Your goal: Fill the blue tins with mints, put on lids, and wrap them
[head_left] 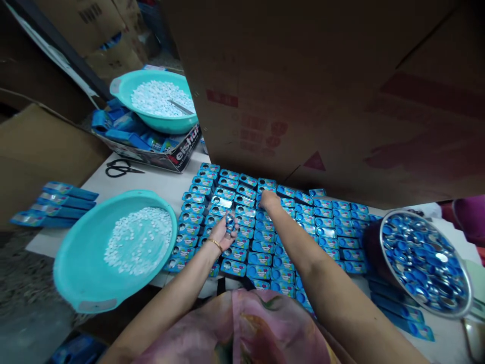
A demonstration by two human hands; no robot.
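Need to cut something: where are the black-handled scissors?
At the head view's left, the scissors lie between the nearer turquoise plastic basin and printed cardboard box.

Two basins [81, 258], one pot [374, 247], one pair of scissors [134, 171], dozens of blue boxes [234, 268] (too packed to tally).

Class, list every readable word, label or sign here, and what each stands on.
"CARAMELO": blue packs in rows; line beneath too blurred.
"eishu": open carton; ends unclear.
"lueberry": same carton, smaller, partly legible.
Large cardboard box: red print too blurred.
Background cartons: dark marks unreadable.
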